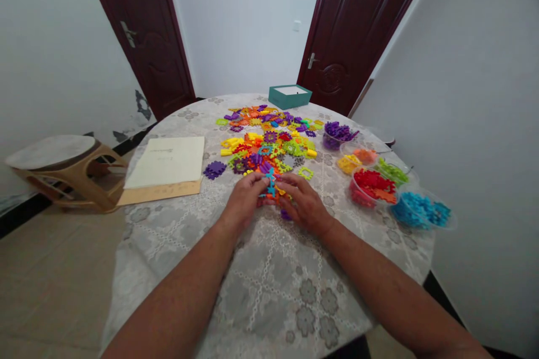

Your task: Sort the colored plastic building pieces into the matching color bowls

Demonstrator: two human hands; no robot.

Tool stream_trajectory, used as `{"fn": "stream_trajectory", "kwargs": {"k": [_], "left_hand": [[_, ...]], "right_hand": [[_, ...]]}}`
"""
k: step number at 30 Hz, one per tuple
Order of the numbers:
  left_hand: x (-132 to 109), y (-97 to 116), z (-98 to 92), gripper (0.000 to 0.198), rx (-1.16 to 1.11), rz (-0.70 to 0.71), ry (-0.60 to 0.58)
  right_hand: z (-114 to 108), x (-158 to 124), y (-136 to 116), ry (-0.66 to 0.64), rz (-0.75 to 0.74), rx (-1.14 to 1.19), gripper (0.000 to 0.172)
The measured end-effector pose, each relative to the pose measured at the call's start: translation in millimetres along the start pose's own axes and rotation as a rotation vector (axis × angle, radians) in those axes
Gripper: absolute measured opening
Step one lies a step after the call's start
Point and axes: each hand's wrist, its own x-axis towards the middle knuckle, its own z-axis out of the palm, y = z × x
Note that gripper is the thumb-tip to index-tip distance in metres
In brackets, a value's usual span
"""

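Between my hands, near the middle of the table, is a small blue plastic building piece (270,184) with a toothed outline. My left hand (246,197) pinches it from the left with thumb and fingers. From the right, the curled fingers of my right hand (306,205) close on its other side. Orange and yellow bits show just below it, partly covered by my fingers; I cannot tell whether they are joined to it. A purple piece (286,215) lies under my right hand. Just beyond is a mixed pile of colourful plastic pieces (269,148).
Tubs of sorted pieces line the right: purple (337,134), yellow and orange (350,164), red (370,186), green (391,171), blue (421,210). Purple gears (214,169) and paper sheets (168,162) lie left. A green box (289,98) stands at the back, a stool (63,165) beside the table.
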Motion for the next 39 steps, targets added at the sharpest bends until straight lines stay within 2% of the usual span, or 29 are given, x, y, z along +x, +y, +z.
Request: {"fn": "stream_trajectory", "kwargs": {"k": [4,7,10,13,15,21,25,30,35,39], "left_hand": [[18.0,10.5,-18.9,0.022,-0.226,0.151,0.368],[25.9,15.1,-28.5,0.021,-0.322,0.193,0.503],[26.5,14.5,-29.3,0.021,-0.347,0.172,0.512],[25.3,12.0,-26.3,0.02,-0.336,0.163,0.497],[25.6,10.9,-25.1,0.02,-0.323,0.156,0.49],[27.8,9.3,-25.7,0.022,-0.296,0.12,0.473],[28.5,7.5,-26.3,0.026,-0.293,0.143,0.485],[29.6,4.8,-27.0,0.029,-0.308,0.126,0.488],[30.9,2.6,-28.5,0.026,-0.331,0.141,0.491],[32.2,0.6,-30.0,0.028,-0.343,0.124,0.5]], "right_hand": [[1.0,2.8,12.4,0.002,0.069,-0.08,0.038],[4.3,4.6,10.9,-0.084,0.018,-0.101,0.04],[9.1,4.7,3.2,-0.228,-0.042,-0.121,0.043],[14.0,2.4,2.4,-0.313,-0.075,-0.133,0.034],[16.2,0.6,8.0,-0.3,-0.062,-0.141,0.026],[13.4,1.0,20.8,-0.177,0.078,-0.222,0.025],[15.7,1.7,11.2,-0.184,0.033,-0.192,0.031],[24.0,5.5,-4.5,-0.258,-0.012,-0.162,0.042],[34.9,25.5,-20.8,-0.306,0.022,-0.196,0.048],[43.6,34.1,-26.8,-0.299,0.08,-0.195,0.048]]}}
